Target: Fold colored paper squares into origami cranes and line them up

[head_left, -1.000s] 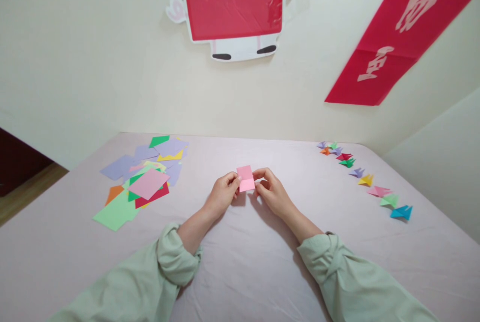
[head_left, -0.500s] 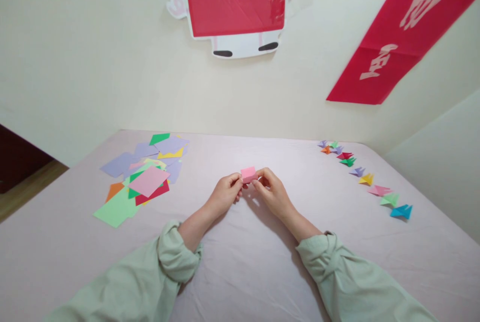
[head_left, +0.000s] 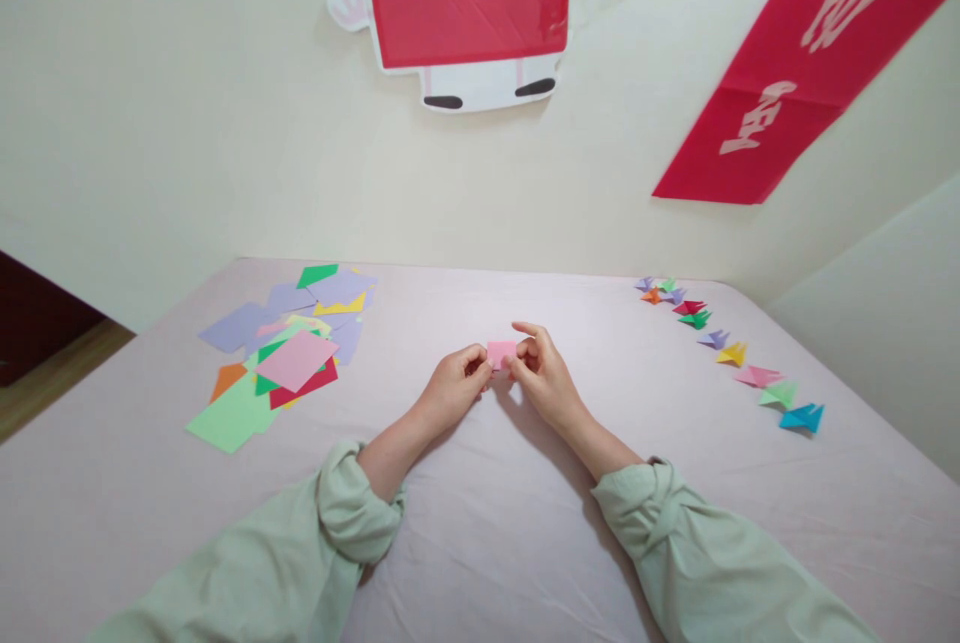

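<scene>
Pink paper (head_left: 501, 350) between hands, short of table's far edge (head_left: 450, 273) — left hand (head_left: 451, 388), right hand (head_left: 547, 383) pinch opposite sides.

Left hand (head_left: 454, 389): you pinch the left edge of a small pink paper (head_left: 500, 351).
Right hand (head_left: 546, 378): your thumb presses the paper's right side, index finger extended.
Loose sheets (head_left: 289, 358): overlapping on your left.
Folded figures (head_left: 732, 354): a slanting line on your right, the blue figure (head_left: 802, 418) nearest you.
Wall (head_left: 225, 123): faces you, bearing a red banner (head_left: 795, 88).
</scene>
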`<state>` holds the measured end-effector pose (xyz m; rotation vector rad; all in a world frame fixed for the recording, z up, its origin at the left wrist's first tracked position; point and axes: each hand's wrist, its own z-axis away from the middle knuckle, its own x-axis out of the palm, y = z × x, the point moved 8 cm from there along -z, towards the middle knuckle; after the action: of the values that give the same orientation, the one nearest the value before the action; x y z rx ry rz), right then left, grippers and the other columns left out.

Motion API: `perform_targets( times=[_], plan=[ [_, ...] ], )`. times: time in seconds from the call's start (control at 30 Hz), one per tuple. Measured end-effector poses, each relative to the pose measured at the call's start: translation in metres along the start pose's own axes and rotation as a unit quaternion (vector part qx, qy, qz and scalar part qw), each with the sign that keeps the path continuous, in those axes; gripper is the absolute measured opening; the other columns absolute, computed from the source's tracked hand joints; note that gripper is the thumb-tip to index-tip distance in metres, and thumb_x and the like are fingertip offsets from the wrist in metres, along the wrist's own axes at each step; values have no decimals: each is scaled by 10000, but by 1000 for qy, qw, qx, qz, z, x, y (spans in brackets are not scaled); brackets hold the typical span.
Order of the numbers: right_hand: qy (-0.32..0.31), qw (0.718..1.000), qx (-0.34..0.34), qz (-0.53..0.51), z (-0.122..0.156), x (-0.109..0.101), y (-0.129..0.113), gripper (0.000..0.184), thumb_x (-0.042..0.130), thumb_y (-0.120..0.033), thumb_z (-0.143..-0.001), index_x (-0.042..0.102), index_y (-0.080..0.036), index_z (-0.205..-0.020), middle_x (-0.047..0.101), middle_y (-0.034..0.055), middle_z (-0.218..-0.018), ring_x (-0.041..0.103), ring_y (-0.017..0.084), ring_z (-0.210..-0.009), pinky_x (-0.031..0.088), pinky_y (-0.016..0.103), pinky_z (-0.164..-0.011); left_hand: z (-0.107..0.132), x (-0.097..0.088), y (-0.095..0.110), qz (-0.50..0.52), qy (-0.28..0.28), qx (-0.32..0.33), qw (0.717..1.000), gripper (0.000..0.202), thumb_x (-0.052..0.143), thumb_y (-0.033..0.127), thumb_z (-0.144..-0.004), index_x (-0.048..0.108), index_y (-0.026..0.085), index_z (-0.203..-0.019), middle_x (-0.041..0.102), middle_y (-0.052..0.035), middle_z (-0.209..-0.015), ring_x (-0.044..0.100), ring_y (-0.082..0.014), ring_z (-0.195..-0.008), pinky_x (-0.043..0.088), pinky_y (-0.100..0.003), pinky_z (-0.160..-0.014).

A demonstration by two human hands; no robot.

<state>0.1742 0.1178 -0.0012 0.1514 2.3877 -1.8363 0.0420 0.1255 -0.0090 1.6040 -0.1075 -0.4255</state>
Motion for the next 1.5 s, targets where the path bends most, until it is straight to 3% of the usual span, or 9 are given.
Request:
perform_targets(
  times=[0.1, 0.17, 0.33, 0.53, 0.7, 0.97, 1.23, 1.5],
  plan=[
    [-16, 999, -7, 45, 0, 0, -3, 101, 529, -281, -840, 556, -196, -887, 538, -21, -734, 501, 138, -661, 396, 267, -623, -1, -2, 1, 5, 7, 11, 1000, 145, 514, 291, -820, 535, 167, -748, 475, 58, -578, 442, -83, -515, 355, -198, -500],
    [-24, 998, -9, 59, 0, 0, -3, 86, 525, -270, -835, 536, -197, -792, 540, -20, -724, 493, 136, -658, 391, 266, -627, 0, -4, -1, 29, 20, 4, 999, 138, 523, 308, -825, 533, 173, -795, 483, 60, -580, 454, -83, -507, 367, -192, -486],
    [-43, 999, 2, 33, 1, 6, 1, 54, 528, -250, -819, 507, -205, -841, 565, -15, -762, 533, 142, -677, 421, 267, -629, 1, -9, -3, 80, 59, -20, 995, 174, 566, 345, -809, 500, 184, -814, 519, 51, -611, 476, -73, -484, 385, -175, -445],
    [-37, 997, -28, 57, 5, 3, -10, 440, 430, -127, -811, 445, -222, -1240, 612, 18, -928, 539, 118, -637, 438, 263, -625, -1, -13, -7, 109, 72, -41, 991, 180, 593, 333, -784, 498, 187, -830, 531, 60, -557, 468, -66, -435, 345, -153, -400],
    [-57, 981, -105, 151, 7, 8, -28, 352, 411, -59, -744, 576, -205, -1019, 599, 28, -917, 553, 148, -771, 439, 280, -712, -2, -13, -8, 107, 58, -54, 991, 228, 592, 392, -796, 524, 174, -792, 546, 46, -513, 467, -67, -408, 347, -163, -406],
    [-38, 991, -54, 115, 4, 7, -27, 48, 532, -226, -836, 572, -203, -822, 606, 12, -814, 564, 154, -747, 448, 281, -694, -1, -9, -7, 91, 39, -57, 993, 194, 580, 351, -790, 549, 161, -768, 552, 38, -510, 484, -75, -428, 363, -173, -422],
    [-19, 999, -2, 36, 2, 1, -9, 216, 557, -384, -881, 566, -196, -777, 601, 4, -727, 561, 149, -674, 444, 279, -644, 2, 1, -4, 75, 3, -35, 997, 250, 555, 405, -830, 536, 161, -780, 622, -3, -717, 498, -71, -509, 407, -186, -464],
    [-20, 999, 1, 27, 1, 1, -7, 256, 568, -422, -872, 528, -197, -757, 592, -1, -707, 575, 148, -663, 453, 281, -642, 4, 4, 1, 21, -11, 31, 999, 361, 532, 514, -863, 559, 162, -792, 563, 17, -667, 481, -85, -538, 390, -195, -494]
  ],
)
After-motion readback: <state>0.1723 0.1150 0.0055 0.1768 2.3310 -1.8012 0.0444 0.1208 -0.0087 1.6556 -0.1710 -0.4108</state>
